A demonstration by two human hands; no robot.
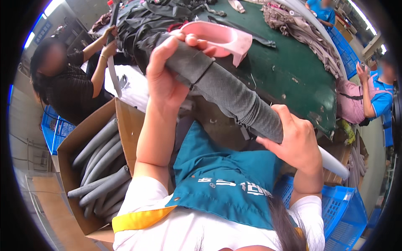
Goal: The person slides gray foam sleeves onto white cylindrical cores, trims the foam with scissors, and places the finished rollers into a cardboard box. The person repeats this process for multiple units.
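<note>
A long grey fabric sleeve, bunched and wrinkled around a tube shape, slants across in front of me. Around its upper end, where darker cloth gathers, my left hand is closed. My right hand grips the lower end, thumb underneath. A white rounded tube end sticks out past my right wrist, roughly in line with the sleeve; whether it runs inside the cloth is hidden. Just beyond the sleeve, a pink plastic stool-like piece with an oval opening lies on the green table.
An open cardboard box of grey foam tubes stands at my left. Dark cloth and brownish cloth are heaped on the table. A blue crate is at my right. A co-worker handles a strip at left; others are at right.
</note>
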